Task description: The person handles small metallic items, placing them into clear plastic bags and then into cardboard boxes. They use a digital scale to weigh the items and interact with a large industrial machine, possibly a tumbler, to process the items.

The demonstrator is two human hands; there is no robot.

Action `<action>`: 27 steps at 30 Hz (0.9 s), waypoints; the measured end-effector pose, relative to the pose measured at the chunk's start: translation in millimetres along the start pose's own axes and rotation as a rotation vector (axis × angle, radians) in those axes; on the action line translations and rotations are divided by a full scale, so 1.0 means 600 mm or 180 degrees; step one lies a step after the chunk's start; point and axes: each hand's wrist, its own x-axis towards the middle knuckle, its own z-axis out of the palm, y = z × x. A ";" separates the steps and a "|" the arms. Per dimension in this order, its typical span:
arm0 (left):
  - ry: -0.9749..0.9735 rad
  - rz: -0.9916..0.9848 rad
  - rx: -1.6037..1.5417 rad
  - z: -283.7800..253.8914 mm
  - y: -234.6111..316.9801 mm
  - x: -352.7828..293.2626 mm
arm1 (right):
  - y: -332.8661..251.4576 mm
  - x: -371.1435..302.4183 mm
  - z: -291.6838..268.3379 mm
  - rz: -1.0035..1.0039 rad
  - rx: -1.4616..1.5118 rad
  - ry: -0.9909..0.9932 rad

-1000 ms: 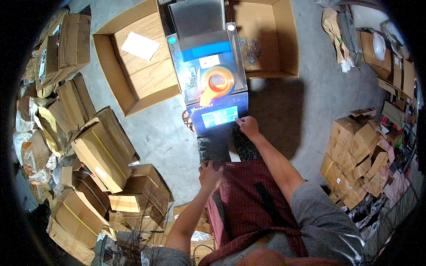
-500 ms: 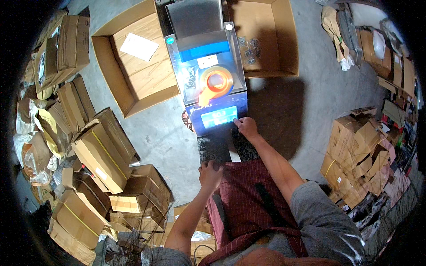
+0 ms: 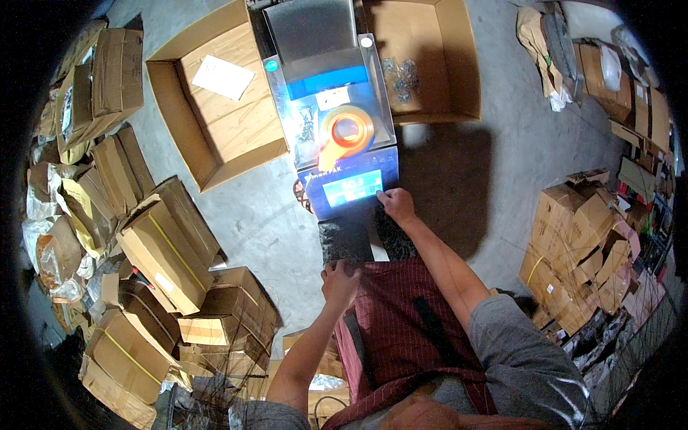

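My right hand (image 3: 396, 206) is at the lower right corner of a lit blue screen (image 3: 354, 188), with a fingertip touching its edge and the other fingers curled in. The screen sits on the front of a blue-and-silver tabletop machine (image 3: 376, 93). On the machine's top lies an orange-and-yellow ring-shaped part (image 3: 347, 131), beside a clear bag of small dark pieces (image 3: 307, 125). My left hand (image 3: 341, 283) rests on my knee at the edge of the dark red striped apron (image 3: 401, 315). Its fingers are loosely bent, holding nothing visible.
An open cardboard box (image 3: 236, 132) with a white sheet (image 3: 223, 77) inside stands left of the machine. Another open box (image 3: 444, 72), right of it, holds small clear bags of dark pieces (image 3: 406, 79). Stacked cartons (image 3: 161, 254) line the left; torn cartons (image 3: 573, 251) lie at right.
The view has shifted very slightly. Both hands stay in the same places, and the picture on the screen looks slightly different.
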 end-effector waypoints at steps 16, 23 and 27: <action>-0.0012 -0.0049 -0.0007 0.004 -0.004 0.003 | 0.002 -0.005 0.008 0.0043 0.0014 0.0008; 0.0029 -0.0057 -0.0056 0.001 -0.004 0.000 | 0.005 -0.004 0.012 0.0108 0.0036 0.0033; -0.0002 -0.0037 -0.0049 0.001 -0.006 0.002 | 0.008 -0.001 0.015 0.0209 0.0050 0.0007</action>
